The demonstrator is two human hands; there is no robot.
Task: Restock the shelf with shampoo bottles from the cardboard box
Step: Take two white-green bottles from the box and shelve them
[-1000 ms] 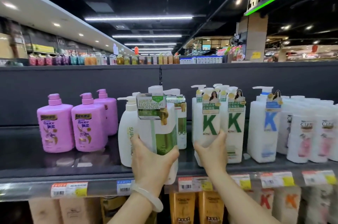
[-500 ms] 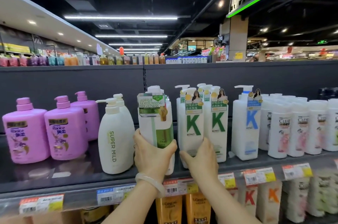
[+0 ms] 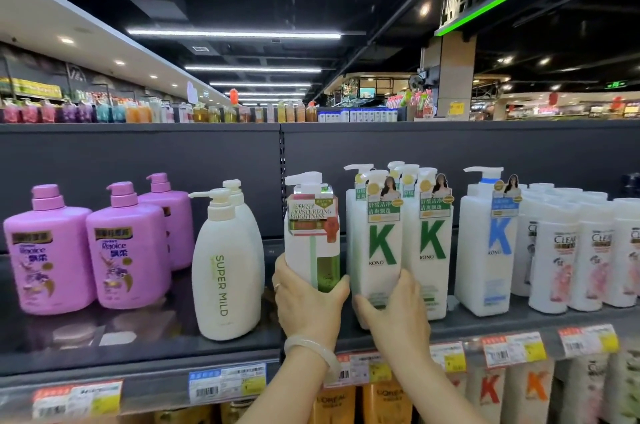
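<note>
The shampoo bottle [image 3: 313,236], white with a pump top, a green strip down its front and a "Moisturizing Brightness" tag round its neck, is upright near the front edge of the dark shelf [image 3: 138,351], held in the slot between the cream Super Mild bottle [image 3: 225,271] on its left and the green-K Kono bottle [image 3: 377,243] on its right. Nearest to me, the left hand [image 3: 308,306], a pale bangle [image 3: 313,352] on its wrist, wraps the bottle's lower part, thumb on one side and fingers curled round the other. The right hand [image 3: 394,313] is cupped against the foot of the Kono bottle, fingers together and thumb reaching toward the left hand. The gap is tight: the held bottle sits just beside both neighbours, with little spare width. Price tags [image 3: 228,385] line the shelf lip below the wrists. Left of the Super Mild bottles the shelf has bare floor in front of the purple Rejoice bottles [image 3: 90,250]. To the right, past a second Kono bottle [image 3: 433,240], stand a blue-K bottle [image 3: 485,247] and closely packed white Clear bottles [image 3: 575,257]. Behind everything rises the grey back panel [image 3: 138,160], and above it distant aisles under ceiling lights [image 3: 235,33].
</note>
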